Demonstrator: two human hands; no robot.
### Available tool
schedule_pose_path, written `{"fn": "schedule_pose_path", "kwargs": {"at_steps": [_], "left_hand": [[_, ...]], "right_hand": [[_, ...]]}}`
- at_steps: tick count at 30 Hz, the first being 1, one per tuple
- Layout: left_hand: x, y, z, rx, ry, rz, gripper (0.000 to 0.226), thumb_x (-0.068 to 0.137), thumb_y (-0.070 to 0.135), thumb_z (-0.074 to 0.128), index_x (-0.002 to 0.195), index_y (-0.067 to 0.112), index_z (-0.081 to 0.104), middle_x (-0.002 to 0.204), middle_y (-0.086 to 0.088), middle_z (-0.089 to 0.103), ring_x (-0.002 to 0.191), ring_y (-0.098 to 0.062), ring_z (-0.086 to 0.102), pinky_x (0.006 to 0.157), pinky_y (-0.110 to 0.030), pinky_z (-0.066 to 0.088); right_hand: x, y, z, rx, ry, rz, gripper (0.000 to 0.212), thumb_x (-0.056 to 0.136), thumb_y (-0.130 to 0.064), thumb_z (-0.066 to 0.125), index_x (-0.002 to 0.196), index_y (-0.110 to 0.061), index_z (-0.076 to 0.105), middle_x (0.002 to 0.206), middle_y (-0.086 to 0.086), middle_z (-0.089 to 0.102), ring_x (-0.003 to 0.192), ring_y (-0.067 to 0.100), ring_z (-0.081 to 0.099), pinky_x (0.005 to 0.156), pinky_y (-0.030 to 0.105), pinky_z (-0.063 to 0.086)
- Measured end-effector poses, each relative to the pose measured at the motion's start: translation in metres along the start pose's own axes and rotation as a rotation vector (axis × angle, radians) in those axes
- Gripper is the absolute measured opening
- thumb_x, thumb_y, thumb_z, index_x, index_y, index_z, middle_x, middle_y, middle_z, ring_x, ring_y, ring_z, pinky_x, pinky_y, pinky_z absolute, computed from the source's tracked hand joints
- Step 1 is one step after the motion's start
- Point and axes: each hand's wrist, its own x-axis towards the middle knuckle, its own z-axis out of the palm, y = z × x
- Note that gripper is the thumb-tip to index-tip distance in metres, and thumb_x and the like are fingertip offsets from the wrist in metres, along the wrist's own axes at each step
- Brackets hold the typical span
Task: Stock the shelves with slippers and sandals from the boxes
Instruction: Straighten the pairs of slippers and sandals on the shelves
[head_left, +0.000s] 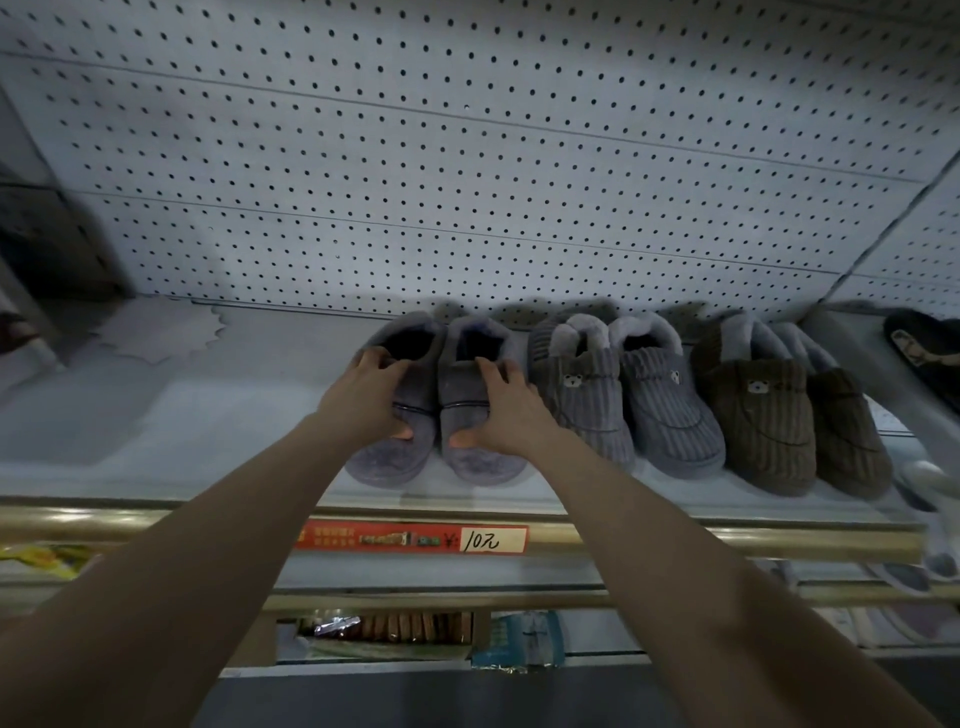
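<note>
**Both hands on the blue-grey pair, open shelf at 9 o'clock**

The blue-grey slipper pair (467, 384) stands on the shelf (182, 415) near the middle of the view, toes towards the front edge and just short of it. The left hand (371, 397) grips the left slipper and the right hand (506, 410) the right one, each with fingers curled at the collar and a thumb pressed on the vamp (the two slippers touch side by side). At 3 o'clock of this pair, just beside it, sits a grey corduroy pair (670, 415), then a brown corduroy pair (753, 426); a dark slipper (924, 348) lies well apart at the far right edge. At 9 o'clock the shelf surface runs bare up to a paper cut-out (161, 332). At 12 o'clock the pegboard (467, 182) closes the back. At 6 o'clock a gold rail (675, 538) edges the shelf, carrying a red price tag (415, 538).
</note>
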Motion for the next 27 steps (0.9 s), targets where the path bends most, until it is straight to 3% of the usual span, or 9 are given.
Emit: {"fn": "schedule_pose_path", "kwargs": {"at_steps": [11, 27], "left_hand": [[0.0071, 0.0058, -0.0012, 0.039, 0.018, -0.096, 0.087, 0.067, 0.045, 0.078, 0.141, 0.025, 0.037, 0.143, -0.011, 0.029, 0.137, -0.036, 0.021, 0.095, -0.050, 0.046], [0.0022, 0.0075, -0.0027, 0.029, 0.007, -0.109, 0.078, 0.071, 0.050, 0.069, 0.139, 0.026, 0.040, 0.139, -0.013, 0.035, 0.130, -0.042, 0.030, 0.099, -0.052, 0.044]], "right_hand": [[0.0072, 0.0005, -0.0048, 0.012, -0.017, 0.013, 0.114, 0.065, -0.056, 0.080, 0.152, -0.034, 0.010, 0.159, 0.004, 0.007, 0.138, 0.044, 0.025, 0.106, 0.055, 0.037], [0.0024, -0.0042, -0.0009, 0.022, 0.002, 0.060, 0.113, 0.069, -0.052, 0.079, 0.154, -0.031, 0.007, 0.158, 0.008, 0.010, 0.138, 0.044, 0.024, 0.106, 0.053, 0.035]]}}
